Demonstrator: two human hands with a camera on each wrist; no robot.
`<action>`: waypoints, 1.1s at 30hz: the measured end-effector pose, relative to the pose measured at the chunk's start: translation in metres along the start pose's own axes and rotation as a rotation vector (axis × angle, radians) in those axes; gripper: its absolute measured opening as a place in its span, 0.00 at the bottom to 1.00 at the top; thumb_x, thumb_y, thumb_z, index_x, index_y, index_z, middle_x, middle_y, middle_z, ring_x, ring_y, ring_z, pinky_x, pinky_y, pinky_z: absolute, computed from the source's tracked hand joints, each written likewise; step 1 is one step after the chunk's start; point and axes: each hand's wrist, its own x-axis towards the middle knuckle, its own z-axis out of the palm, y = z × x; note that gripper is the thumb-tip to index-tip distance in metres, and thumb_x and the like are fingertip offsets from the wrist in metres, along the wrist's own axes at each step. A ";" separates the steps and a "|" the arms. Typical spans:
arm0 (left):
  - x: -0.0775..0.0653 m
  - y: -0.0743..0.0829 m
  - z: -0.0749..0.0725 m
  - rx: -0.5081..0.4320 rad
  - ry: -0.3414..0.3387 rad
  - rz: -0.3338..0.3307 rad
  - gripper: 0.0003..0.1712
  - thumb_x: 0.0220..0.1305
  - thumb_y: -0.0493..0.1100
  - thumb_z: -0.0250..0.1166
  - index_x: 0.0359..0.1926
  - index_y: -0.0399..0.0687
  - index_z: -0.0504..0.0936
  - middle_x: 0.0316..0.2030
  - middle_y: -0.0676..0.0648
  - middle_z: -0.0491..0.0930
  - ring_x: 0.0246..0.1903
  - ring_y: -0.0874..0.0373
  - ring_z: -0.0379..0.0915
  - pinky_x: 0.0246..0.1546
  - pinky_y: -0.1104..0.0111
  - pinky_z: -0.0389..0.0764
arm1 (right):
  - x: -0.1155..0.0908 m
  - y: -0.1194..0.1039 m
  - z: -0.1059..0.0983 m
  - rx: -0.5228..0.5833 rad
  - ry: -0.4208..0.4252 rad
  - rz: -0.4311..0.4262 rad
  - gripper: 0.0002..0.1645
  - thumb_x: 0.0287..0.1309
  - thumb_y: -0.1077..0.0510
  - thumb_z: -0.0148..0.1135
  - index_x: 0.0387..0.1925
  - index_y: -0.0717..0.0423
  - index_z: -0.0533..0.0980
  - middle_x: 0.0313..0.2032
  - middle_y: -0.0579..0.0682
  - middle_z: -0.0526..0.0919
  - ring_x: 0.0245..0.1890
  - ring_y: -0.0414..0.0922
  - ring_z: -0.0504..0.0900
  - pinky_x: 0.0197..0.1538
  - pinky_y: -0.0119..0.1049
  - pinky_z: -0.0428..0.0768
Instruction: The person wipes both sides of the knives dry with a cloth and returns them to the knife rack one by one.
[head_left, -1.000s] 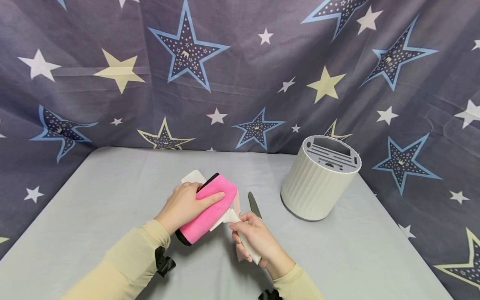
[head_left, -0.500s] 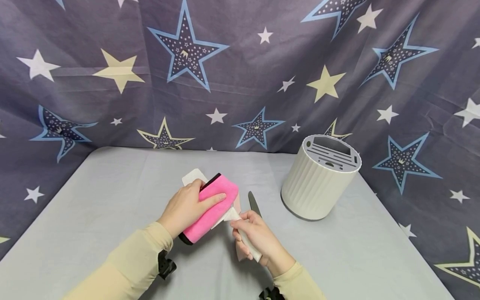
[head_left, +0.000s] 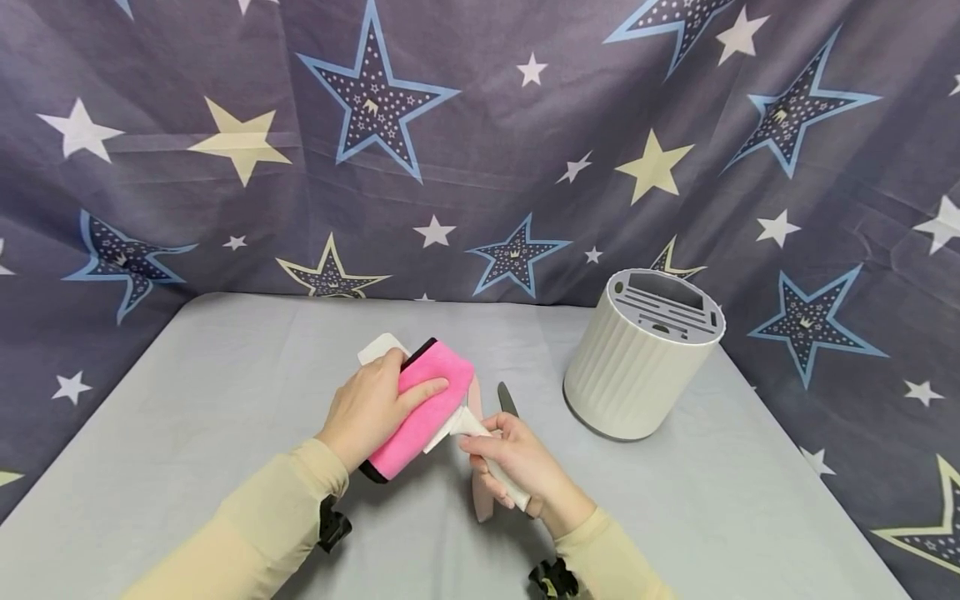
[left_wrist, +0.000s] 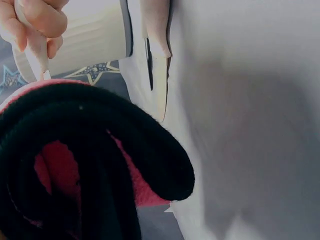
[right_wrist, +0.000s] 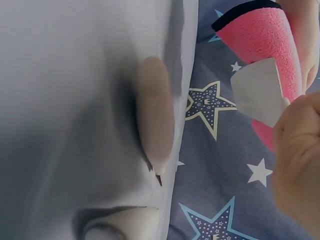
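My left hand [head_left: 367, 408] grips a pink cloth [head_left: 423, 408] with black edging, folded round a broad white blade [right_wrist: 257, 90]. One corner of that blade sticks out past the cloth at the far left in the head view. The white handle [head_left: 504, 477] of this cleaver-like knife lies in my right hand [head_left: 525, 467], fingers curled round it. Beneath, on the table, is a knife with a pink handle [right_wrist: 155, 112]. Close beside it lies a dark grey blade [head_left: 507, 400], its lower end hidden behind my right hand.
A ribbed white knife block [head_left: 641, 362] with a slotted grey top stands on the right of the grey-covered table [head_left: 247, 367]. A dark curtain [head_left: 465, 150] printed with stars hangs behind the table. A pale rounded end [right_wrist: 125, 225] shows low in the right wrist view.
My left hand and the pink cloth have shifted slightly up. My right hand has moved a little to the right, and more of the white handle's neck shows between cloth and fingers.
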 end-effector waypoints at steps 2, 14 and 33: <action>0.000 0.000 0.000 0.012 0.005 0.007 0.30 0.59 0.69 0.64 0.35 0.47 0.70 0.22 0.50 0.72 0.22 0.56 0.68 0.22 0.66 0.68 | 0.001 0.000 -0.003 -0.005 -0.005 0.010 0.15 0.64 0.61 0.56 0.42 0.60 0.59 0.17 0.42 0.71 0.06 0.32 0.64 0.09 0.25 0.62; 0.000 0.006 -0.003 0.051 0.021 -0.007 0.30 0.61 0.69 0.63 0.33 0.46 0.70 0.22 0.49 0.72 0.22 0.55 0.69 0.22 0.66 0.68 | 0.006 -0.002 -0.012 -0.061 -0.023 0.013 0.09 0.65 0.59 0.56 0.34 0.63 0.72 0.18 0.43 0.75 0.10 0.33 0.69 0.12 0.24 0.67; 0.000 0.017 0.000 0.103 0.064 0.069 0.27 0.63 0.65 0.63 0.36 0.45 0.71 0.22 0.50 0.71 0.23 0.54 0.68 0.23 0.63 0.68 | 0.004 -0.020 -0.020 -0.186 -0.094 0.122 0.07 0.70 0.58 0.52 0.37 0.59 0.68 0.20 0.43 0.67 0.13 0.34 0.62 0.16 0.25 0.63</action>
